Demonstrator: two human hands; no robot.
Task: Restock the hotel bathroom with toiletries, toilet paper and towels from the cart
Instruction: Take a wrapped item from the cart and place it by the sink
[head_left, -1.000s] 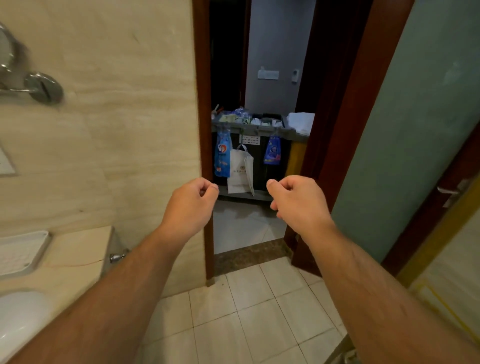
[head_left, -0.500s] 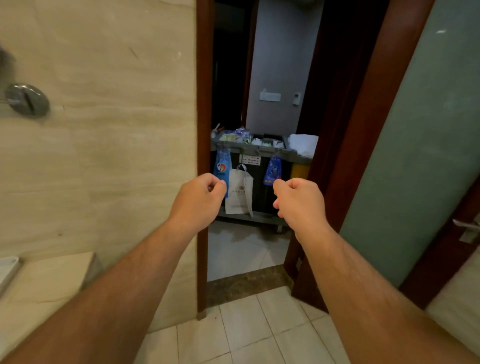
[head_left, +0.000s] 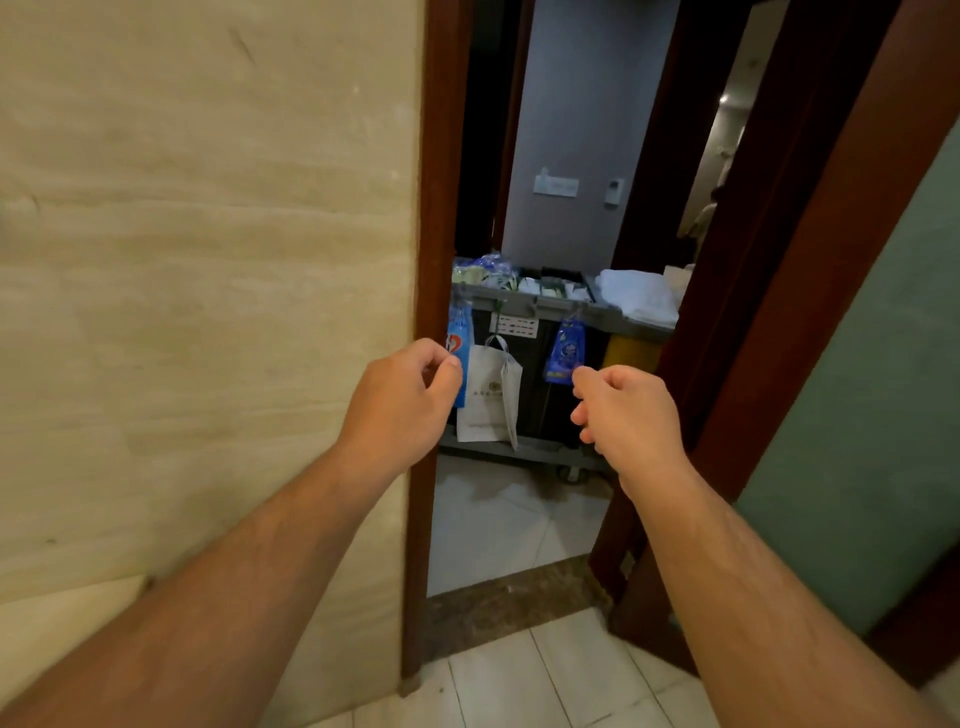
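The grey housekeeping cart (head_left: 545, 304) stands beyond the bathroom doorway. Folded white towels (head_left: 636, 296) lie on its top right, and small packaged toiletries (head_left: 493, 275) fill its top left. Two blue bottles (head_left: 565, 351) and a white paper bag (head_left: 488, 400) hang from its front. My left hand (head_left: 402, 405) and my right hand (head_left: 623, 415) are held out in front of me, short of the cart, both loosely curled with nothing in them.
A dark wooden door frame (head_left: 431, 312) borders the narrow opening on the left. The open door with a green frosted panel (head_left: 857, 415) fills the right. A beige marble wall (head_left: 208, 286) lies left, a dark threshold strip (head_left: 509, 608) crosses the floor.
The view has moved closer to the doorway and the cart looks larger. The sink counter and wall fitting have slid out of view on the left. Both hands stay curled and held out.
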